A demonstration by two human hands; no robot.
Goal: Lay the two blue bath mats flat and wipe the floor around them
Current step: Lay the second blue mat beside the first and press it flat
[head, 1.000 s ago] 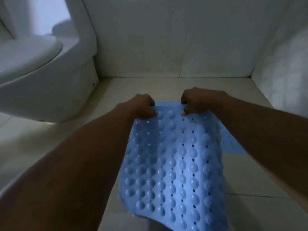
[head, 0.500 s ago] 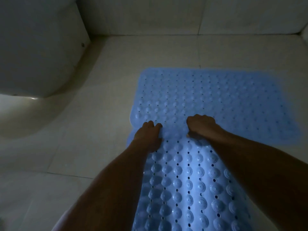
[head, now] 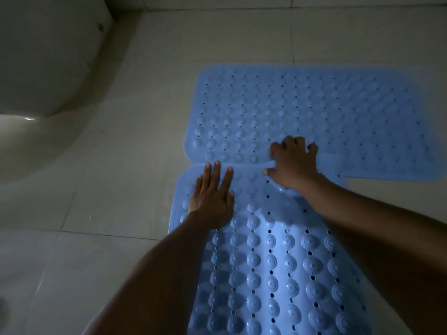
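Under the flat, empty left hand (head: 212,201) and right hand (head: 294,165), the near mat (head: 278,262) is being pressed down; smoothing its raised middle probably comes next.

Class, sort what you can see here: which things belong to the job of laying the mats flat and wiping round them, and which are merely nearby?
Part of the job:
far blue mat, lying flat
near blue mat, under both hands
left hand, flat on the near mat
right hand, at the seam between the mats
tiled floor

Merely nearby:
toilet base
wall
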